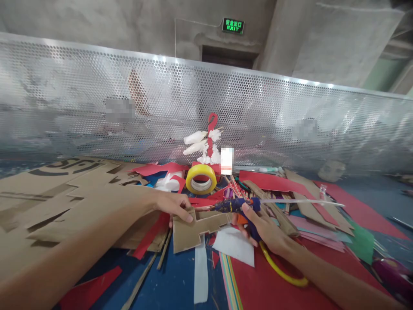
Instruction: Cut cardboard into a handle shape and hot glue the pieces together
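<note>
Head view crops our worktop's [176, 288] near edge. Left fingers [185, 214] pinch the cardboard's [187, 236] far edge; right fingers [251, 213] grip the glue gun [229, 205].

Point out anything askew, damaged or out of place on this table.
Nothing looks spilled. The clutter stands out: a red paper scrap and a pale strip lie loose on the blue tabletop, and the cardboard at left has stepped, irregular edges. Near a glue gun, that seems ordinary craft mess.
</note>
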Available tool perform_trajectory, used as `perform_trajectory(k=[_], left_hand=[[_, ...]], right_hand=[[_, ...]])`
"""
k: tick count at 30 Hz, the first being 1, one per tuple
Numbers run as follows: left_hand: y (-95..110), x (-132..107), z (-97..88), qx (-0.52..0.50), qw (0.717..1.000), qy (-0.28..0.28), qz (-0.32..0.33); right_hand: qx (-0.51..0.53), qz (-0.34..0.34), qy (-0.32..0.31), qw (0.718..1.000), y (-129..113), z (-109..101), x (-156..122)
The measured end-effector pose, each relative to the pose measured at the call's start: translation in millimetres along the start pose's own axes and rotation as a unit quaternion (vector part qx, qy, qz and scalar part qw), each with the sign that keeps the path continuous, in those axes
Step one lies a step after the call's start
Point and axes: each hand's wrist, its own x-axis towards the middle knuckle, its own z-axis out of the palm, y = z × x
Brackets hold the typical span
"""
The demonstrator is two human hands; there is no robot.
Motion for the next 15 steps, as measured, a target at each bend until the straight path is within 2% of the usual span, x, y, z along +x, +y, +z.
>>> perform_trajectory(k=[4,8,15], left_hand=[[2,0,0.4,0.002,1.0,-0.008,0.005],[3,-1,0.7,-0.002,1.0,-0.017,-0.009],[9,-6,-0.5,-0.011,0.998,-0.058,0.016]], right_hand=[[0.016,0.0,0.032,0.999,-1,-2,1],[0.031,0.01,0.025,0.999,1,-2,3],[0.1,-0.023,0.07,0.992,-10,-12,6]])
